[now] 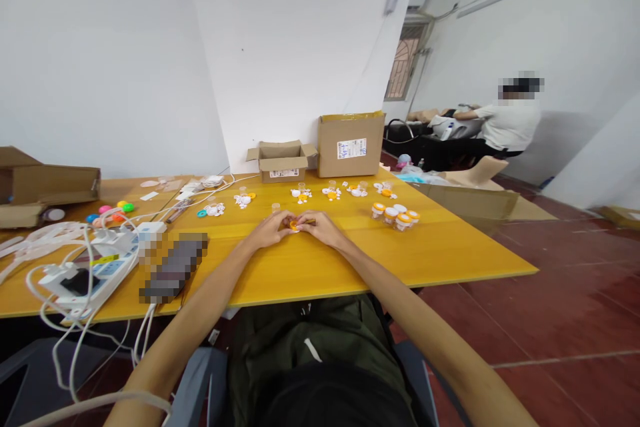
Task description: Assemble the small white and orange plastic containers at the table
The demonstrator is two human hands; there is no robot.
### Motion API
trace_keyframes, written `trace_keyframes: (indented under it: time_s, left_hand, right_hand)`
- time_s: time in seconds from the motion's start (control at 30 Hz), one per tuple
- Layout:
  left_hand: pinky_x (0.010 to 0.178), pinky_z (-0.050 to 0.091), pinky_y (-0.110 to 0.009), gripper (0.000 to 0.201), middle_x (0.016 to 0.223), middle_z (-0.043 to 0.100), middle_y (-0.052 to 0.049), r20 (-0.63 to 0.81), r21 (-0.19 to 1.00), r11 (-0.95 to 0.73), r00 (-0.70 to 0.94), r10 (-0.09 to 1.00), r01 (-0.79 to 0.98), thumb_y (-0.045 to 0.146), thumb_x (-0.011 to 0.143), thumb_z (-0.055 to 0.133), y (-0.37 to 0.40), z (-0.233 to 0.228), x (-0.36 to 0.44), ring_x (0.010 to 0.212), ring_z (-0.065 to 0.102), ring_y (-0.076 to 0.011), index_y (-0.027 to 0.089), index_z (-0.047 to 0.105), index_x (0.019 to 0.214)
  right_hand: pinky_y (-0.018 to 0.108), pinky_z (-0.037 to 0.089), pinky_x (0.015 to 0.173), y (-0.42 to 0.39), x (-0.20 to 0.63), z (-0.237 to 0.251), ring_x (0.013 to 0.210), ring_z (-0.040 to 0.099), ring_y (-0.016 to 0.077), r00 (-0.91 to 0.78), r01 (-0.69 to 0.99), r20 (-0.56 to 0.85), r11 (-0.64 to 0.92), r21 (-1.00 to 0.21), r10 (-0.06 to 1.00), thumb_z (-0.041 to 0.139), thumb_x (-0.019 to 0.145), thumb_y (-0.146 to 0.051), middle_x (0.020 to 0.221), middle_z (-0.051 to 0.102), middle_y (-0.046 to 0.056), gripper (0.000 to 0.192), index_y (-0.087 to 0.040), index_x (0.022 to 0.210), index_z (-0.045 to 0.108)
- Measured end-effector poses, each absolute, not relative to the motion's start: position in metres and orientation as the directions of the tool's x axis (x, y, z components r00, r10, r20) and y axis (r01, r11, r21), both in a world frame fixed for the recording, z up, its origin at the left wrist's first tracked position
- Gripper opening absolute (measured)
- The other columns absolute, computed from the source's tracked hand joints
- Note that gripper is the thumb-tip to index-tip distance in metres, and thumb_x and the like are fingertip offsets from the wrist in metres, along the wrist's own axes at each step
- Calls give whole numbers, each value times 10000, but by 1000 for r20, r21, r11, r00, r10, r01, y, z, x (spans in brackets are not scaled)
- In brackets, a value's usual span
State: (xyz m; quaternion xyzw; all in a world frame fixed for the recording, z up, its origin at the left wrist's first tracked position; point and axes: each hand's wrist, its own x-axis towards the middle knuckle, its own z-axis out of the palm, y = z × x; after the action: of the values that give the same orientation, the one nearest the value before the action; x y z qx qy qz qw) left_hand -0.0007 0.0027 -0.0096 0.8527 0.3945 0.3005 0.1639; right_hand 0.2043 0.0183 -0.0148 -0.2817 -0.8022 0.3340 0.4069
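A: Where is the piece the person is working on?

B: It sits between both hands, low over the yellow table (350, 260), near the middle of its far half. The left hand (273, 228) and the right hand (320, 227) meet there, and a small orange cap (295, 225) shows in the gap between the fingertips.

A: So both hands are clamped on it?

B: Both sets of fingers are drawn together around the orange cap, pinching it from either side. Whether a second part is held underneath cannot be told; it is too small and mostly covered.

A: How would such a piece handle?

B: Judging by its look, it is light, stiff moulded plastic, smooth enough to slip. A fingertip pinch on the rim suits it better than a whole-hand hold, and it probably needs little force.

A: What lies around it?

B: Just right of the hands stands a cluster of capped vials (396, 215) with orange and white tops. Farther back, a row of small heaps of loose white and orange parts (331, 193) runs across the table. Behind those sit a small open carton (283, 161) and a taller closed box (351, 145). To the left lie a white power strip (103, 267) and tangled cables. Another person (507, 123) sits well apart at the back of the room.
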Motion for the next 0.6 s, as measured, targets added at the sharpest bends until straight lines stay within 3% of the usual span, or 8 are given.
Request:
trace_keyframes:
  time_s: [0.3, 0.6]
  left_hand:
    - [871, 488, -337, 233, 961, 650, -36, 394, 512, -646, 514, 762, 566, 283, 862, 623, 2, -9, -1, 898, 596, -187, 202, 612, 1080]
    - [862, 493, -337, 169, 940, 652, -26, 401, 520, -661, 528, 748, 541, 299, 862, 625, 3, -9, -2, 885, 604, -184, 203, 628, 1001]
  right_hand:
    - [323, 527, 801, 15, 204, -14, 845, 680, 195, -497, 184, 433, 579, -794, 752, 689, 764, -278, 919, 742, 52, 90, -197, 741, 718]
    - [293, 508, 733, 14, 203, -12, 739, 666, 180, -503, 241, 404, 573, -783, 764, 664, 773, -237, 770, 734, 15, 60, -199, 744, 701]
